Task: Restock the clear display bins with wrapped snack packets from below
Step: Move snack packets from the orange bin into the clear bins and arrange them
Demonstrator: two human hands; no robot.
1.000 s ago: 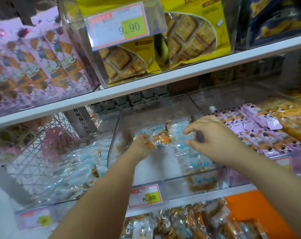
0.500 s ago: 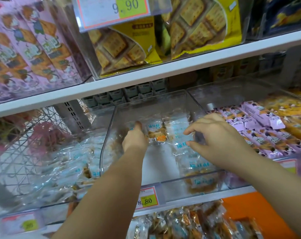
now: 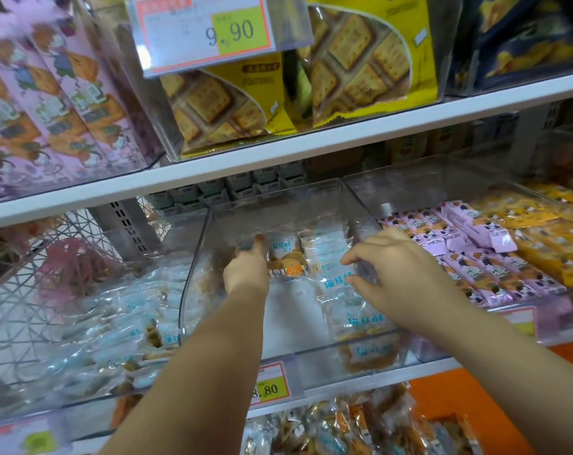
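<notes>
The left hand (image 3: 245, 270) reaches deep into the middle clear bin (image 3: 193, 267), its back turned to the camera. One fingertip shows against the wrapped packets at the bin's rear, but the other fingers are hidden behind the knuckles, so I cannot tell whether its grip is closed on anything. Just right of it inside the bin lies a snack packet (image 3: 288, 261) with an orange swirl on its wrapper.

The right hand (image 3: 400, 274) hovers over the bin's right side with a loose, half-spread grip: thumb and forefinger stand apart, the fingers are gently curved, and the tips touch the white packets (image 3: 331, 257) printed in blue without closing round them. More of these packets run along the bin's right wall toward its front, and the bin's floor shows bare white between the two forearms.

An 8.80 price tag (image 3: 272, 385) hangs on the front of the bin. Left of the bin, a neighbouring bin (image 3: 81, 399) holds a loose heap of the same clear-wrapped snacks. To its right, another is packed with pink packets (image 3: 475, 257), and yellow packets (image 3: 541, 224) lie beyond those. Above the bin runs a white shelf (image 3: 278, 149) carrying yellow biscuit bags (image 3: 219, 103), a 9.90 price tag (image 3: 209, 31) and pink boxes (image 3: 48, 103). Below the bin, more wrapped packets (image 3: 327, 428) sit in a pile beside an orange surface (image 3: 459, 399).
</notes>
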